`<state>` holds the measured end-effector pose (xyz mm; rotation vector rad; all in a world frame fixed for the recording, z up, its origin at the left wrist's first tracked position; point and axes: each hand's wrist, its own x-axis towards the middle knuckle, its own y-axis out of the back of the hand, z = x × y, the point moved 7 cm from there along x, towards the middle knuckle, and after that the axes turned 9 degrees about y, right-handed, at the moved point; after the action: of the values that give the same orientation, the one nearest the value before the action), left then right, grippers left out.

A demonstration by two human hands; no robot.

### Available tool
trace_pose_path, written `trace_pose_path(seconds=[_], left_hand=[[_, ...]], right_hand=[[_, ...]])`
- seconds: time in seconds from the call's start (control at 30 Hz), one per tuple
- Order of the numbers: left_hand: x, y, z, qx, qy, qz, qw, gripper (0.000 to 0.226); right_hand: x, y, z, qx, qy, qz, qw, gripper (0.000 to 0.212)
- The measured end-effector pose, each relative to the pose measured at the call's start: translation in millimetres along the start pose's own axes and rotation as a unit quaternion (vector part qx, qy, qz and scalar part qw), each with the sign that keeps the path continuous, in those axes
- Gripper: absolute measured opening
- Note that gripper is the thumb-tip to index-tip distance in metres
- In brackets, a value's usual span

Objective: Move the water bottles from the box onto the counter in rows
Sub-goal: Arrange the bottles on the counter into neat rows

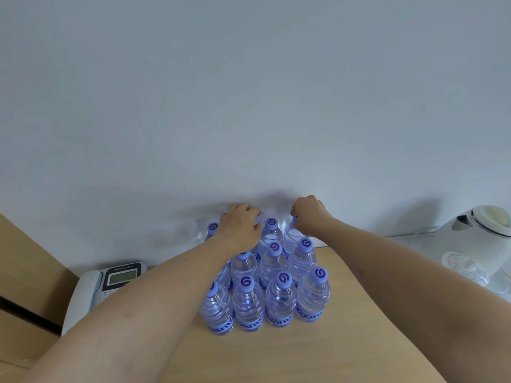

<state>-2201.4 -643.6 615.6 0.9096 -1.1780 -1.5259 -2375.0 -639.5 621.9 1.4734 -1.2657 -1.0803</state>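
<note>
Roughly twelve water bottles (279,298) stand in rows on the wooden counter (276,355), some hidden by arms. Left of the grips: cardboard box (25,272), desk phone (110,283). Left hand (240,225) curls over a back-row bottle; right hand (309,214) pinches a bottle's cap (294,219). Right: white kettle (475,239). Pale wall (249,92) behind.

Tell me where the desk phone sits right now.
In the head view the desk phone sits low on the left, against the wall, between the cardboard box and the water bottles, partly behind the left forearm.
</note>
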Motion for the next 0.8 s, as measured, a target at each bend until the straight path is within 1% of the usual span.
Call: trace_pose_path(seconds=[0.03, 0.17, 0.23, 0.27, 0.33, 0.37, 0.4, 0.43, 0.53, 0.63, 0.73, 0.8], left_hand=[[0, 0, -1, -0.001, 0.000, 0.001, 1.000, 0.042], [-2, 2, -2, -0.004, 0.003, 0.001, 1.000, 0.042], [-3, 2, -2, -0.002, 0.003, 0.000, 1.000, 0.042], [-3, 3, -3, -0.001, 0.003, 0.000, 1.000, 0.042], [-2, 4, -4, -0.001, 0.003, -0.002, 1.000, 0.042], [-3, 4, -4, -0.002, 0.003, -0.002, 1.000, 0.042], [-3, 5, -4, -0.003, 0.004, -0.001, 1.000, 0.042], [-3, 5, -5, -0.005, 0.004, 0.002, 1.000, 0.041], [-4, 6, -7, -0.011, 0.007, 0.006, 1.000, 0.040], [-7, 7, -14, -0.024, 0.010, 0.007, 1.000, 0.037], [-8, 7, -23, -0.032, 0.016, 0.012, 0.999, 0.036], [-9, 7, -25, -0.034, 0.016, 0.011, 0.999, 0.036]], right_hand=[[0, 0, 0, -0.001, -0.003, 0.000, 1.000, 0.017], [0, 0, 0, -0.011, -0.004, 0.003, 1.000, 0.026], [1, -1, 0, -0.014, -0.006, -0.001, 1.000, 0.025], [1, 0, -1, -0.018, -0.004, -0.006, 1.000, 0.021], [1, 2, -5, -0.045, -0.002, -0.025, 0.999, 0.004], [3, 2, -8, -0.053, -0.001, -0.033, 0.998, 0.017], [2, 2, -13, -0.065, 0.010, -0.039, 0.997, 0.025], [2, 4, -18, -0.075, 0.017, -0.032, 0.997, 0.026], [1, 8, -42, -0.090, 0.058, 0.009, 0.994, 0.014], [4, -2, -55, -0.055, 0.065, -0.014, 0.996, 0.013], [9, -8, -58, -0.013, 0.037, -0.010, 0.999, 0.026], [12, -11, -62, -0.013, 0.044, -0.008, 0.999, 0.037]])
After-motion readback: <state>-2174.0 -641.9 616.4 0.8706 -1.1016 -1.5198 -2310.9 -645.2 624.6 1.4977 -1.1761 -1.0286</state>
